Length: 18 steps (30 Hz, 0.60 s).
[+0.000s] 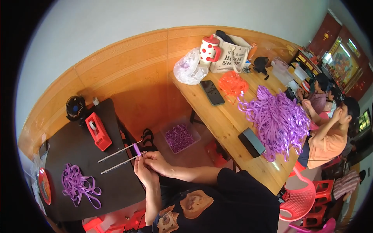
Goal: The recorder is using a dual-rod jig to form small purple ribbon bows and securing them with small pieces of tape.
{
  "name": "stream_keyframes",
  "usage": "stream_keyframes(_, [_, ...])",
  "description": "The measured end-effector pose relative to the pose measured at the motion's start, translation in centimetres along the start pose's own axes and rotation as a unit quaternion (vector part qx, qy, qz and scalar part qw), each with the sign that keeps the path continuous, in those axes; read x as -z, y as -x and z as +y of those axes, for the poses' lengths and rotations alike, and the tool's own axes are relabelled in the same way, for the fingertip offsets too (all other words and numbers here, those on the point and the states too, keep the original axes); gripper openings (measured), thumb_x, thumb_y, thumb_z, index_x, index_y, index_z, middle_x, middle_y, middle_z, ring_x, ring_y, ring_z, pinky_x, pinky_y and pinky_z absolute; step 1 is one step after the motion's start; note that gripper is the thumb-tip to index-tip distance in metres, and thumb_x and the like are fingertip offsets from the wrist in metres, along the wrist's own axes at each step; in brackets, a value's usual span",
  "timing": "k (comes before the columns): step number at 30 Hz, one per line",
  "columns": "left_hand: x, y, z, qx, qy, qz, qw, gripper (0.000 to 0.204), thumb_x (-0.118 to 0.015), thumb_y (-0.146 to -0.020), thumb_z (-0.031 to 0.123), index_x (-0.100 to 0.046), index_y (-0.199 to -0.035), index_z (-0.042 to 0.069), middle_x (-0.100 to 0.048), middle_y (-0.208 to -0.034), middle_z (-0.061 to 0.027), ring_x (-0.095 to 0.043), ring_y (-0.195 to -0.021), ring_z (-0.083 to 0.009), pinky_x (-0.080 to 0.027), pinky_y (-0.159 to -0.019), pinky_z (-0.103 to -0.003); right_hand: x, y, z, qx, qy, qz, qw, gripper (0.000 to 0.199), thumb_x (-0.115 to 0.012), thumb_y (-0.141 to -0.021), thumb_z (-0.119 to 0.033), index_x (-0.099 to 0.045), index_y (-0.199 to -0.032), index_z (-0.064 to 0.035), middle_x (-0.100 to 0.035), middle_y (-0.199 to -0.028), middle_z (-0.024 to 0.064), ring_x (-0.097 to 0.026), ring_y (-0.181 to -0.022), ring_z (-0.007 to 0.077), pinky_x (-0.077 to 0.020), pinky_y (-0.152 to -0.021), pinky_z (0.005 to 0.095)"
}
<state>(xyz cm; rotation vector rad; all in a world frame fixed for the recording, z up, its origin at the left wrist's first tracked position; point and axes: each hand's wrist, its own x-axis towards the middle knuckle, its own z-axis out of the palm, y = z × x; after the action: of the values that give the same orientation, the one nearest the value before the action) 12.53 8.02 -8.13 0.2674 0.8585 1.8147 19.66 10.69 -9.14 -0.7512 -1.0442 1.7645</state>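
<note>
Two thin parallel rods [116, 152] jut out over the edge of the dark table, with a short length of purple ribbon [136, 149] around or across their near ends. My left hand [145, 174] is closed, its fingertips pinched at the lower end of this ribbon. Close against it, my right hand [158, 163] is closed too, thumb and fingers pressed together by the same ribbon. The exact grip between the fingertips is partly hidden. A loose pile of purple ribbon [77, 184] lies on the dark table to the left.
On the dark table [116, 194] stand a red tape dispenser [98, 132], a small fan [75, 108] and a red dish [44, 186]. A tub of purple pieces [179, 138] sits below. The wooden table [211, 126] bears a ribbon heap [278, 120], phone and bags. People sit beyond.
</note>
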Motion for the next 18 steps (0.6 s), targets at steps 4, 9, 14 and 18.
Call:
stream_keyframes(4, [1.0,-0.3,-0.2,0.001,0.003,-0.018,1.000,0.011,-0.052,-0.094,0.006,-0.062,-0.094,0.003,-0.062,-0.092,-0.0063,-0.059,-0.085,-0.0144,-0.048,-0.077,-0.025,-0.2,-0.2,0.5,0.017,0.000,-0.004,1.000,0.012,-0.053,-0.089,0.001,-0.065,-0.086,0.0012,-0.061,-0.082,0.0012,-0.055,-0.076,0.0072,-0.0450,-0.067,0.0218])
stream_keyframes(9, [0.5,0.0,0.2,0.000,-0.001,-0.004,1.000,0.012,-0.050,-0.093,0.004,-0.062,-0.095,0.003,-0.063,-0.094,-0.0068,-0.059,-0.087,-0.0136,-0.048,-0.078,-0.024,-0.7,-0.1,-0.1,0.012,-0.001,0.004,1.000,0.012,-0.053,-0.089,0.001,-0.063,-0.082,0.0008,-0.060,-0.079,0.0012,-0.054,-0.073,0.0072,-0.0449,-0.065,0.0219])
stream_keyframes(14, [-0.4,0.8,1.0,-0.003,-0.020,-0.033,0.999,0.011,-0.050,-0.094,0.006,-0.060,-0.096,0.002,-0.060,-0.089,-0.0049,-0.057,-0.082,-0.0117,-0.045,-0.073,-0.022,-0.5,-0.1,-0.1,0.004,-0.040,-0.004,0.999,0.013,-0.053,-0.090,0.000,-0.060,-0.079,-0.0001,-0.059,-0.077,0.0015,-0.052,-0.070,0.0061,-0.0428,-0.060,0.0211])
stream_keyframes(18, [-0.9,1.2,2.3,0.030,-0.045,-0.052,0.997,0.013,-0.050,-0.094,0.009,-0.059,-0.097,0.000,-0.058,-0.086,-0.0027,-0.053,-0.076,-0.0095,-0.041,-0.068,-0.021,-0.5,-0.2,0.4,0.032,-0.030,0.005,0.999,0.013,-0.054,-0.090,-0.002,-0.060,-0.079,-0.0003,-0.056,-0.074,0.0005,-0.050,-0.067,0.0061,-0.0404,-0.058,0.0209])
